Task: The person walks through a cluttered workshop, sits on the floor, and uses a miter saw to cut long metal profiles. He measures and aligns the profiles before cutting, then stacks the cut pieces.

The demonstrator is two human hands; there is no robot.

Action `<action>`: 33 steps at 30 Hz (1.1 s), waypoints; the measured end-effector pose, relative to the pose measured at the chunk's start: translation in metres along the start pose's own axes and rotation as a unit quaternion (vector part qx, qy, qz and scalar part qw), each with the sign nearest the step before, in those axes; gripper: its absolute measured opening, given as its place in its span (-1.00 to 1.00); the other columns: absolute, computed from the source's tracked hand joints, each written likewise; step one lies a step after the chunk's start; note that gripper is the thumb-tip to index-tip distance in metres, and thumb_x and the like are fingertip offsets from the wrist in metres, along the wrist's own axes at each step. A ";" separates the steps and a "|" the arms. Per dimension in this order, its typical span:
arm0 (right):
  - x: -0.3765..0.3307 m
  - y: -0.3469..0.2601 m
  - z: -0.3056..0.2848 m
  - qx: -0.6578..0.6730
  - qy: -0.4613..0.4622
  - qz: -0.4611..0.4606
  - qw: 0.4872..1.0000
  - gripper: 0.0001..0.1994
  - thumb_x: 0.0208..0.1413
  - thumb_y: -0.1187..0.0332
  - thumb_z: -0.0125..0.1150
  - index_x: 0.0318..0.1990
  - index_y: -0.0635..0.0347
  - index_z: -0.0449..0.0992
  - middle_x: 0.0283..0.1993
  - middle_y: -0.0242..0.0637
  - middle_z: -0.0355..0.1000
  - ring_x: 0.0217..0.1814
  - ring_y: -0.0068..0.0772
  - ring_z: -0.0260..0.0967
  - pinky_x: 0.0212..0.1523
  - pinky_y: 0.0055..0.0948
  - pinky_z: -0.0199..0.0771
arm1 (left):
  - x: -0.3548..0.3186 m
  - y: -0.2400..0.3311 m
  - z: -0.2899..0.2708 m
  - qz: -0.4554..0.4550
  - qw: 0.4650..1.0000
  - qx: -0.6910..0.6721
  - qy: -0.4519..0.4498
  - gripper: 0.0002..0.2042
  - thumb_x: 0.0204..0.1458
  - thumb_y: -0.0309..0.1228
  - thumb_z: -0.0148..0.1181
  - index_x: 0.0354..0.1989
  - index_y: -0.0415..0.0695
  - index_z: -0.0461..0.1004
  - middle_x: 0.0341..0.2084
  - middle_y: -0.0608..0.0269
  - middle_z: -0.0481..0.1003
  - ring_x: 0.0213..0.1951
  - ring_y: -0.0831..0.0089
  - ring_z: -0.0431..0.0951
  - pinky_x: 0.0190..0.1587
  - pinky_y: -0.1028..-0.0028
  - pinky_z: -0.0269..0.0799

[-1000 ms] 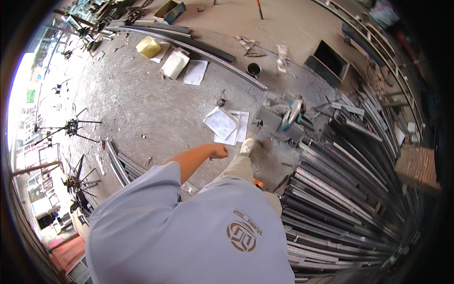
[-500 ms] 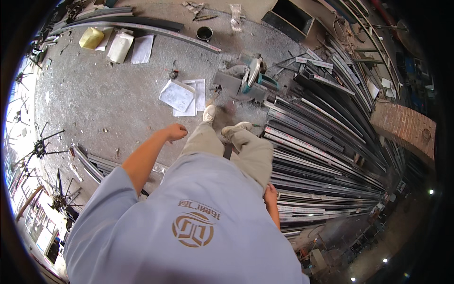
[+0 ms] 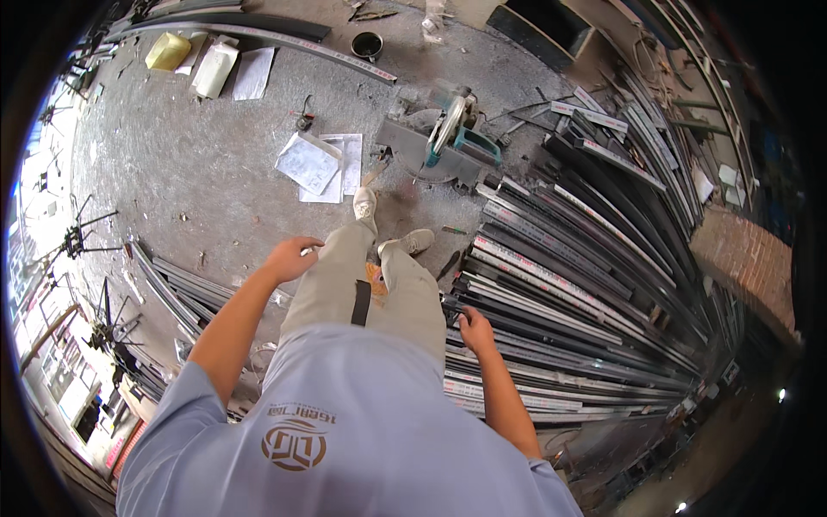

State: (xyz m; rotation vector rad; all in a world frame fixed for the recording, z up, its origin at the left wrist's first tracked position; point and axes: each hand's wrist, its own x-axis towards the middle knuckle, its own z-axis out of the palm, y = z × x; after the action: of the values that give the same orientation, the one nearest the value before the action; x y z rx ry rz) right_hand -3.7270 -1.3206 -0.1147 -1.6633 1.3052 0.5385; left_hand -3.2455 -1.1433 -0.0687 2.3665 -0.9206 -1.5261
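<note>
My left hand (image 3: 295, 258) hangs beside my left thigh with its fingers curled; a small whitish spot shows at the fingertips, too small to name. On the other side, my right hand (image 3: 475, 331) hovers over the near ends of long metal profiles (image 3: 525, 257), thumb and forefinger slightly apart, nothing visible between them. Whether it touches a profile is unclear. Beyond my feet a mitre saw (image 3: 452, 133) with teal parts rests on the floor. White paper sheets (image 3: 308, 165) lie to its left.
Profiles fan out across the right side, up to a brick block (image 3: 743, 258). More strips (image 3: 177, 289) lie at the left. At the far side are a dark round pot (image 3: 367, 46), a long profile (image 3: 284, 45), a yellow packet (image 3: 168, 52) and a dark open box (image 3: 543, 30).
My right hand has come forward from beside my hip to above the profiles. My left hand stays near my thigh. My legs have shifted, and the whole view has moved slightly.
</note>
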 end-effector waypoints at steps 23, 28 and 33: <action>0.297 0.097 -0.005 -0.095 -0.197 -0.465 0.858 -0.46 -0.07 0.16 0.26 0.08 0.27 0.56 0.18 0.04 0.46 0.17 0.16 0.41 0.17 0.03 0.43 | 0.366 -0.120 0.126 0.007 0.964 0.143 -0.222 -0.57 0.02 -0.15 0.13 0.05 0.05 0.64 -0.06 -0.02 0.63 -0.02 -0.02 0.61 0.11 0.10 0.51; 0.354 0.078 -0.022 -0.142 -0.165 -0.505 0.835 -0.52 -0.13 0.19 0.24 -0.01 0.22 0.60 0.08 -0.04 0.52 0.06 0.05 0.47 0.05 -0.02 0.50 | 0.361 -0.053 0.115 0.158 0.952 0.138 -0.222 -0.60 0.06 -0.14 0.15 0.05 0.04 0.63 -0.10 -0.01 0.61 -0.06 -0.04 0.62 0.00 0.05 0.55; 0.392 0.059 -0.025 -0.165 -0.156 -0.529 0.817 -0.55 -0.10 0.19 0.22 -0.02 0.15 0.61 0.06 -0.10 0.54 0.01 -0.01 0.49 -0.05 -0.06 0.53 | 0.354 -0.029 0.118 0.242 0.912 0.191 -0.272 -0.63 0.07 -0.22 0.18 0.05 0.01 0.61 -0.28 0.08 0.50 -0.23 0.05 0.59 -0.21 0.10 0.55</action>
State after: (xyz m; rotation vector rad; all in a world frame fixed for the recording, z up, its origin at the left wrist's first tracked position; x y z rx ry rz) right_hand -3.6528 -1.5450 -0.4342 -2.1512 -0.0796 0.3149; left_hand -3.2373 -1.3070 -0.4059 1.6916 -1.9118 -1.9341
